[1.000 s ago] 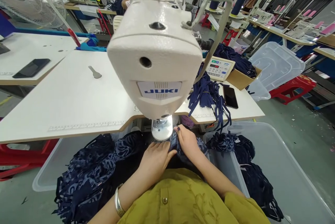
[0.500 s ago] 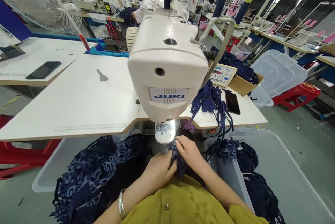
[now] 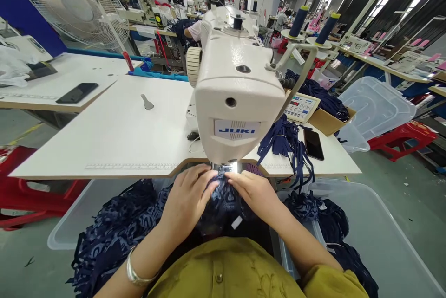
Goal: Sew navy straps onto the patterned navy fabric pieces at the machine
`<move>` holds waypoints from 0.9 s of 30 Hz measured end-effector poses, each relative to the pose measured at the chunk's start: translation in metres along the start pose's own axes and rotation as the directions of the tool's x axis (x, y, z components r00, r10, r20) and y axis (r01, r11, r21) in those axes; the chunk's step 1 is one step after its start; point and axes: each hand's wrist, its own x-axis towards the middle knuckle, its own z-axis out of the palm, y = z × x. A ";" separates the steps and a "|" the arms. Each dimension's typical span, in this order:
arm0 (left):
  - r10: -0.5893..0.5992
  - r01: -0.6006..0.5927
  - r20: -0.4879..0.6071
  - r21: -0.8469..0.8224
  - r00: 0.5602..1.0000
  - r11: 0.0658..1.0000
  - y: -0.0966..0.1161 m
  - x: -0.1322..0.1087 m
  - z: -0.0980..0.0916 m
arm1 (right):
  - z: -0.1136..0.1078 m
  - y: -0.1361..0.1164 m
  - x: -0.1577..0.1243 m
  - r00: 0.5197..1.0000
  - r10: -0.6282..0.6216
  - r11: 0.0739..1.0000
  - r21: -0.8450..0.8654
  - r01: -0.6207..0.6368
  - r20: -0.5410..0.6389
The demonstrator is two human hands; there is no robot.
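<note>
A white sewing machine (image 3: 240, 98) stands on the table straight ahead of me. At its lit needle end I hold a piece of dark blue patterned fabric (image 3: 226, 200), which hangs down toward my lap with a small white label showing. My left hand (image 3: 190, 196) grips the fabric's left side, thumb and fingers closed on its upper edge. On the right side, my right hand (image 3: 256, 191) pinches the same edge close to the needle area. The needle and presser foot are hidden behind the machine head and my fingers.
Patterned garments fill a clear bin (image 3: 61, 235) at lower left; another clear bin (image 3: 390, 233) with dark pieces is at right. Navy straps (image 3: 282, 138), a phone (image 3: 313, 145) and a control panel (image 3: 302, 106) are right of the machine. A metal piece (image 3: 147, 101) lies left.
Both hands have moved up with the fabric, from below the machine's end to right against it. The left hand has spread further left, and the fabric now hangs wider. The view has shifted slightly.
</note>
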 end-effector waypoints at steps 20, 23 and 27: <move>0.141 -0.170 0.114 0.307 0.983 0.937 0.021 0.010 0.010 | 0.018 0.019 0.031 0.922 0.366 0.856 0.435 -0.281 -0.126; 0.133 -0.164 0.115 0.328 0.984 0.930 0.021 0.010 0.011 | 0.018 0.020 0.033 0.920 0.365 0.868 0.409 -0.282 -0.140; 0.126 -0.157 0.109 0.356 0.986 0.921 0.022 0.011 0.013 | 0.017 0.020 0.035 0.919 0.366 0.878 0.383 -0.287 -0.150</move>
